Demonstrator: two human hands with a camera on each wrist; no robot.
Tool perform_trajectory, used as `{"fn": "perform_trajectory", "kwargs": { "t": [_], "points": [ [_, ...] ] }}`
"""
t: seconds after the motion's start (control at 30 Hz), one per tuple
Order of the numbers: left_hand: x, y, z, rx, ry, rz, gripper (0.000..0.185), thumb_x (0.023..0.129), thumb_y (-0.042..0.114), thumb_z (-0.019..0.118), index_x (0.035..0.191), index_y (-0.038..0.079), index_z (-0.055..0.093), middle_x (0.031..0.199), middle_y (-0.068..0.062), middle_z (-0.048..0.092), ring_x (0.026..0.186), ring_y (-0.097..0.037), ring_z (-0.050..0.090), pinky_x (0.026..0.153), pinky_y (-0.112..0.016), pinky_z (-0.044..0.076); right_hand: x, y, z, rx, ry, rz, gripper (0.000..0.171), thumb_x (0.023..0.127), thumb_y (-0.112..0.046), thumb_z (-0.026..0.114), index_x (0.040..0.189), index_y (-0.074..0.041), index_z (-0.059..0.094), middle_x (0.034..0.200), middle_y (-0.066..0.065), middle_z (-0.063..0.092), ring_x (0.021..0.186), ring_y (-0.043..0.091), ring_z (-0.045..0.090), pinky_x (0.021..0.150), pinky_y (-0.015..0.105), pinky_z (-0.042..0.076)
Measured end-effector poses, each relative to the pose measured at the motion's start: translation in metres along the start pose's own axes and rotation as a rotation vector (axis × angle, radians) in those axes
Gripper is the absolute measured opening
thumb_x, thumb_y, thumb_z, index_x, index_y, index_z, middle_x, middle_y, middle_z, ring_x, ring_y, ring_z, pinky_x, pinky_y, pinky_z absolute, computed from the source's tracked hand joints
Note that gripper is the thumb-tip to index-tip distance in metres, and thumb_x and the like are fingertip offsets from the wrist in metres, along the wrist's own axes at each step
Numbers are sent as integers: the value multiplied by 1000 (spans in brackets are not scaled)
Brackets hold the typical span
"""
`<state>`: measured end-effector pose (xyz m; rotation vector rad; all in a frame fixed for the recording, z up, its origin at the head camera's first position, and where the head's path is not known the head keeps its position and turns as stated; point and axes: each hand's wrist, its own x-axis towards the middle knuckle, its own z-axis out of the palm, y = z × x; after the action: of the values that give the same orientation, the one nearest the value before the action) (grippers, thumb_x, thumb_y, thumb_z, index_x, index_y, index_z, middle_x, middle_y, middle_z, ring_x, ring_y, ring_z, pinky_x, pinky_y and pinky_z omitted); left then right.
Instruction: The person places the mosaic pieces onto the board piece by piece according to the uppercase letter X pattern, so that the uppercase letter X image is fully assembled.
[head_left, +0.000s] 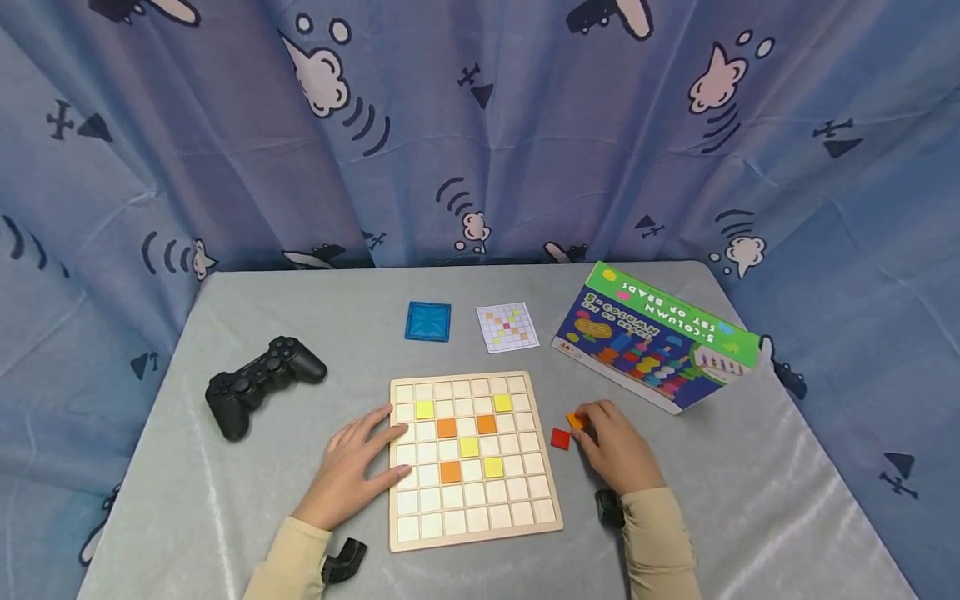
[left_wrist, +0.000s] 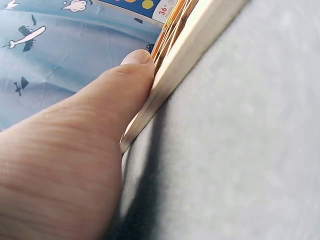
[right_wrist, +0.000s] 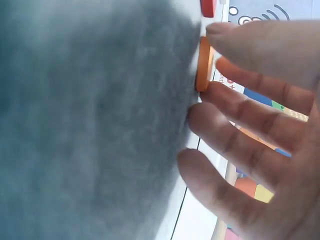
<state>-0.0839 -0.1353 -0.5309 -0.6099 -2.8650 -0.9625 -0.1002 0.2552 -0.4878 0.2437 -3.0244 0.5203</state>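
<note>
Orange tile (head_left: 576, 421) sits pinched at right hand (head_left: 617, 450) fingertips, right of board (head_left: 472, 458); left hand (head_left: 352, 471) lies flat.

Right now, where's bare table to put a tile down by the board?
Bare patches: between the game controller and the board; in front of the toy box. Crowded: right of the board, where the right hand touches the orange tile beside the red tile.
</note>
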Motion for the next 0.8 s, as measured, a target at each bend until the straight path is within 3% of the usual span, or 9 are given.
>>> {"fn": "perform_trajectory", "kwargs": {
  "t": [0.8],
  "points": [
    [0, 0, 0, 0, -9, -6, 57, 85, 53, 66, 135, 28, 55, 153, -1, 34, 137, -25, 36, 109, -53, 24, 4, 0, 4, -4, -9, 22, 21, 85, -15, 74, 99, -5, 63, 98, 9, 58, 86, 23, 58, 82, 46, 53]
  ]
}}
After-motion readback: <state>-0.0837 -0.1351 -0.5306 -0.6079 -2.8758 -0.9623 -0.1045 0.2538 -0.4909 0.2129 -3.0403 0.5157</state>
